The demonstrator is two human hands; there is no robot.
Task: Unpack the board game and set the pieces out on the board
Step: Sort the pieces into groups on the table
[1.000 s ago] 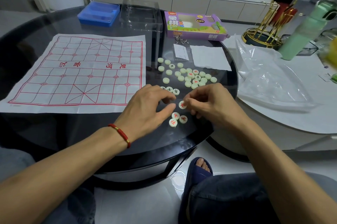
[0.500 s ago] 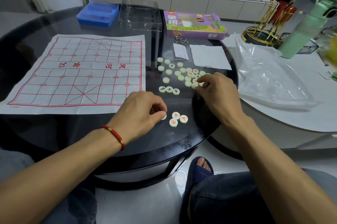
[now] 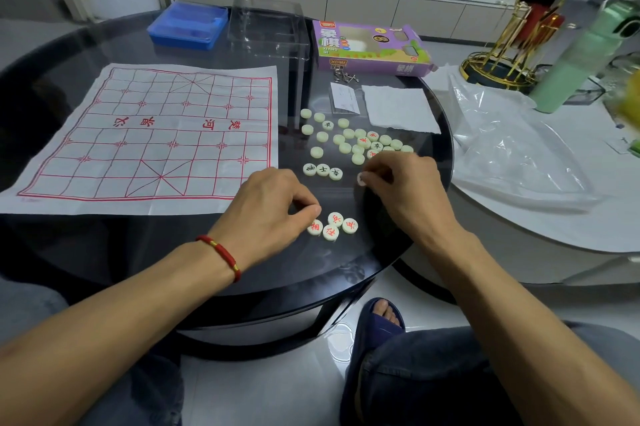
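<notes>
Near edge, right of the board: both hands work among the loose pieces on the dark round worktop (image 3: 104, 252).
Board: paper sheet (image 3: 149, 134) with a red grid, flat on the left half of the worktop, no pieces on it.
Left hand: left hand (image 3: 273, 214) rests by the board's near right corner, fingers curled, thumb and forefinger tips together just above the red-marked disc (image 3: 315, 227); whether they touch it I cannot tell.
Red group: four red-marked discs (image 3: 335, 219) clustered near the near edge, touching one another, just right of the left hand.
Right hand: right hand (image 3: 405, 190) pinches one pale disc (image 3: 361, 179) between thumb and forefinger, held just off the near side of the pile.
Pile: pale discs (image 3: 356, 145) scattered toward the right edge, most blank side up, a few showing red or black characters.
Black row: three black-marked discs (image 3: 322, 170) in a line between the pile and the red group, left of the right hand.
Box: purple carton (image 3: 367, 48) at the far edge, with a clear tray (image 3: 266, 27) and a blue lid (image 3: 187, 25) to its left.
Paper: white sheet (image 3: 398, 108) and a small card (image 3: 343, 98) between the carton and the pile.
Change: half a second ago the right hand reached into the pile; it has drawn back toward the near edge with a disc. The left hand has barely shifted, and the red-marked disc it hid now shows.
</notes>
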